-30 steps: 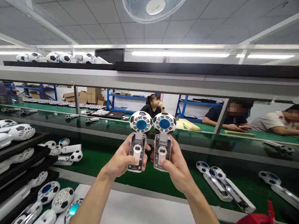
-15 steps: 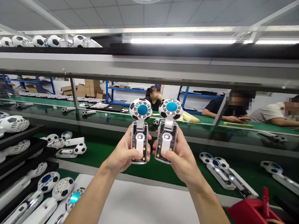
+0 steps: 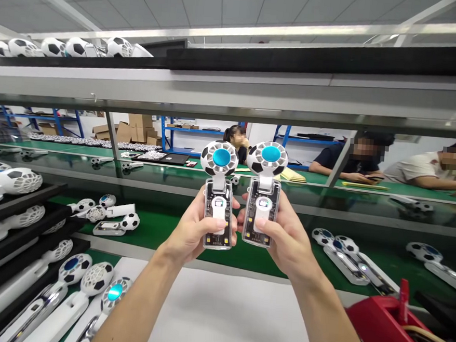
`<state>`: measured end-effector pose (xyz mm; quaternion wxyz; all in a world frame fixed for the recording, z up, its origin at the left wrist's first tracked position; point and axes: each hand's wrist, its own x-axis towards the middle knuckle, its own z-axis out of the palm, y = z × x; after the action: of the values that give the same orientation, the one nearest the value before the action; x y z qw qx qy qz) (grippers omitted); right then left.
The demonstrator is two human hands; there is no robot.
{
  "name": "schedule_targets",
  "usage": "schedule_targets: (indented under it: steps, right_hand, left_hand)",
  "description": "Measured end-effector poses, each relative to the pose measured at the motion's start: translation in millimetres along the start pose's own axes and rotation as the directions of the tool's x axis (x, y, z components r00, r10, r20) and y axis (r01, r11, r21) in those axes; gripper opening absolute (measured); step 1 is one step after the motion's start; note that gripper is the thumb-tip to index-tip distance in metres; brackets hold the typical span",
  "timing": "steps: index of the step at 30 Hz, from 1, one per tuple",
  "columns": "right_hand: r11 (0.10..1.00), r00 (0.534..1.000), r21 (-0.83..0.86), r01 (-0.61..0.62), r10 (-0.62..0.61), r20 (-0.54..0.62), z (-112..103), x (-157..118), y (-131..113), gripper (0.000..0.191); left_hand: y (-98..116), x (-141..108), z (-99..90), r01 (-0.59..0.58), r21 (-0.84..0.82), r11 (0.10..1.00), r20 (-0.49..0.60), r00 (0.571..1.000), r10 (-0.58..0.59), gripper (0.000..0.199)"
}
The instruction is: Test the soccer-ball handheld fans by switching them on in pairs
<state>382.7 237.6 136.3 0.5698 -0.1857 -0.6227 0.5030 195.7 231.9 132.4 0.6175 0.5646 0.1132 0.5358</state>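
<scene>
Two small handheld fans with football-patterned heads are held upright side by side in front of me. My left hand [image 3: 195, 223] is closed around the clear handle of the left fan [image 3: 221, 160], its thumb lying on the white strip below a small round display. The right fan [image 3: 265, 186] is gripped by my right hand [image 3: 286, 232], with the thumb pressed on its white strip in the same way. Both heads show a blue disc inside a white grille, and circuit boards show through the handles. The displays are lit. A narrow gap separates the two fans.
White paper [image 3: 226, 311] covers the bench below my forearms. Black trays [image 3: 50, 192] of similar fans are stacked at left. More fans [image 3: 341, 254] lie on the green belt [image 3: 162, 218]. A red container [image 3: 381, 327] stands at right; a shelf [image 3: 233, 90] crosses above. Several people sit beyond.
Both displays have switched from digit-like marks to a different lit symbol. The fans have shifted slightly right in view, and the surroundings sit a little differently as my head has moved.
</scene>
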Motion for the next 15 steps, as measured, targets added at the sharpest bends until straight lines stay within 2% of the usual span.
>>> schedule_targets:
  steps: [5, 10, 12, 15]
  right_hand:
    - [1.0, 1.0, 0.015, -0.012, 0.012, -0.004, 2.5, 0.1, -0.5, 0.065]
    - [0.999, 0.999, 0.05, -0.014, 0.012, 0.048, 5.0, 0.7, 0.2, 0.062]
    - [1.0, 1.0, 0.02, 0.0, -0.001, 0.022, 4.7, 0.9, -0.4, 0.06]
    - [0.999, 0.994, 0.008, 0.037, -0.036, -0.106, 4.4, 1.7, -0.8, 0.056]
  left_hand:
    - [-1.7, 0.1, -0.2, 0.004, -0.036, 0.999, 0.025, 1.0, -0.003, 0.039]
    - [-1.7, -0.7, 1.4, 0.009, -0.042, 0.999, 0.059, 0.998, -0.006, 0.034]
    - [0.0, -1.2, 3.2, 0.008, -0.044, 0.999, 0.055, 0.998, -0.006, 0.034]
    - [1.6, -1.0, 5.9, -0.034, -0.058, 0.998, 0.008, 0.999, 0.034, 0.036]
